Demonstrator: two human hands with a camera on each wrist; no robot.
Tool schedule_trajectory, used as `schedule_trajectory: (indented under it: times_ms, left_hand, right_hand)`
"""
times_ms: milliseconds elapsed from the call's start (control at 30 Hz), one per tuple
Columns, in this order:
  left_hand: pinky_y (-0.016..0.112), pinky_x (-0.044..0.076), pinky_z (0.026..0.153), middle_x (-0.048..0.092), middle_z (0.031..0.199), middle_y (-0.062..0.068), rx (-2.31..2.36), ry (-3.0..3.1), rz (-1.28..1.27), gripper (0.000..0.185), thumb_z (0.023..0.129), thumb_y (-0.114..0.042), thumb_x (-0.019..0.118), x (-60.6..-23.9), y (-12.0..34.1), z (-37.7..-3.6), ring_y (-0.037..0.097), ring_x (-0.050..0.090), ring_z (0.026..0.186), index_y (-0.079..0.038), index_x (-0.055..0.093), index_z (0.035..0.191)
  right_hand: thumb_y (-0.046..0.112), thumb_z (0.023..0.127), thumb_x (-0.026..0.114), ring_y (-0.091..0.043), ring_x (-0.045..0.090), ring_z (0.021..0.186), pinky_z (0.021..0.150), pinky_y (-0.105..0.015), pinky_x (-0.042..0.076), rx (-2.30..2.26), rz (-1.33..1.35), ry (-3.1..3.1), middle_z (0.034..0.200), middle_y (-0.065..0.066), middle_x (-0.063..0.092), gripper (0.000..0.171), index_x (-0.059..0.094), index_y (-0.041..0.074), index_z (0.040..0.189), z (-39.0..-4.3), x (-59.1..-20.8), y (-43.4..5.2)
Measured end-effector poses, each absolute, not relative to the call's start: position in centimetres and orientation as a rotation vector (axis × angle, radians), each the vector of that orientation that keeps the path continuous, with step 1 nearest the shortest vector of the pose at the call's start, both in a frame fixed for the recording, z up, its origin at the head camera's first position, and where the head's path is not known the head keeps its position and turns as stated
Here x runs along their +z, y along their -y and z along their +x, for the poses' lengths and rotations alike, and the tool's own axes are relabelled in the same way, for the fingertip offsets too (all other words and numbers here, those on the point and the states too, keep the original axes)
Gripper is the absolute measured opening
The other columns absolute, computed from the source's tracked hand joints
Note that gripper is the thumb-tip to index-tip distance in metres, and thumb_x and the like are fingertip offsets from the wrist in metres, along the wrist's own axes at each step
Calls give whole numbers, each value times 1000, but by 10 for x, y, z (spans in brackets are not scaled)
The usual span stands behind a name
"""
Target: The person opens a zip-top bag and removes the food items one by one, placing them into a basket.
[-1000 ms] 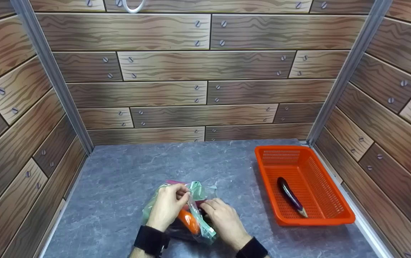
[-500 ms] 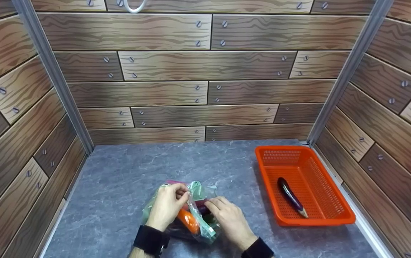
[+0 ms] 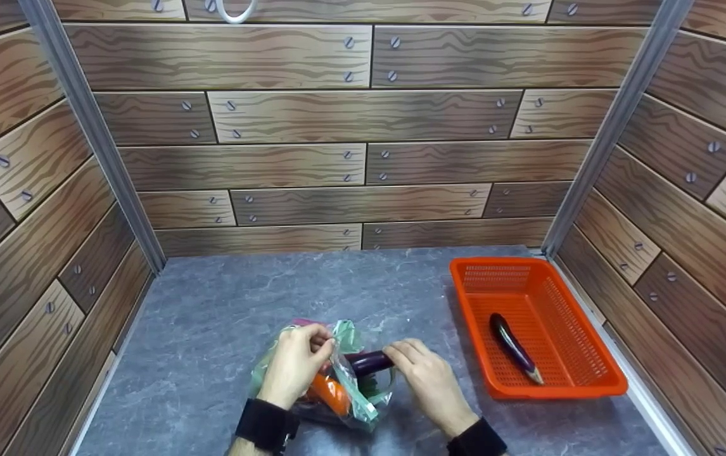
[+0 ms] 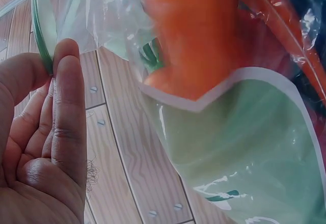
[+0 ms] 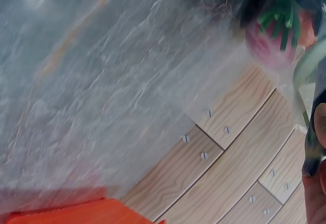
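At the near edge of the grey stone-patterned tabletop point(image 3: 223, 304), left of its middle, lies a clear plastic bag point(image 3: 344, 386) with green printing. The left hand point(image 3: 292, 368) pinches the bag's upper rim between thumb and fingers, holding the mouth up; in the left wrist view the rim's green strip sits against the fingertips point(image 4: 66, 61). Inside the bag an orange carrot point(image 3: 331, 392) lies against the film, and the right wrist view shows a pinkish-red vegetable with a green stalk point(image 5: 272, 33) there too, blurred. The right hand point(image 3: 429, 383), just to the right of the bag, has its fingers curled round one end of a dark purple eggplant point(image 3: 369, 362), which lies level and sticks partway out of the bag's mouth. Farther back, toward the right edge of the tabletop, stands an orange plastic basket point(image 3: 581, 380) holding a second eggplant point(image 3: 512, 345), lying lengthwise on its floor. Wood-plank panels point(image 3: 363, 126) wall in the back and sides.
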State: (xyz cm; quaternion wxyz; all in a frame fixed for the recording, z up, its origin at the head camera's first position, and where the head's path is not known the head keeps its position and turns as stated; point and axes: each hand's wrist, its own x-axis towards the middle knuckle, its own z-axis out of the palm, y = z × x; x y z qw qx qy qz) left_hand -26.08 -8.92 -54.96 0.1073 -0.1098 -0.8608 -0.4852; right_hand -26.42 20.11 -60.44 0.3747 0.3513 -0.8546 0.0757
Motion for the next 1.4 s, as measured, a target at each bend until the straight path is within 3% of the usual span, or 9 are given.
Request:
schedule_trajectory:
  times_ms: [367, 633, 967, 1400]
  left_hand:
    - [22, 68, 75, 88, 93, 3, -1339, 2535, -337, 5, 105, -10, 85, -550, 90, -261, 11, 80, 84, -6, 88, 104]
    - [22, 67, 75, 87, 92, 4, -1341, 2536, -352, 5, 103, -10, 86, -550, 89, -261, 11, 79, 84, -5, 87, 103]
    - [22, 66, 74, 86, 91, 2, -1325, 2565, -318, 5, 104, -11, 85, -548, 88, -261, 9, 77, 84, -8, 87, 100]
    - [25, 68, 77, 87, 93, 4, -1326, 2556, -323, 5, 104, -11, 87, -537, 88, -267, 12, 79, 85, -7, 87, 101]
  right_hand:
    - [8, 83, 100, -20, 81, 115, 95, -35, 74, 222, 793, 2193, 122, 0, 87, 45, 86, 14, 126, -267, -597, -227]
    - [19, 92, 93, -19, 81, 116, 97, -33, 72, 240, 761, 2203, 124, 1, 86, 35, 86, 15, 126, -267, -590, -241]
    - [10, 83, 100, -23, 80, 116, 97, -38, 74, 259, 716, 2204, 126, -3, 86, 48, 84, 14, 129, -266, -580, -255]
    - [5, 85, 99, -31, 80, 117, 101, -46, 71, 305, 648, 2173, 127, -10, 86, 47, 85, 8, 130, -267, -566, -275]
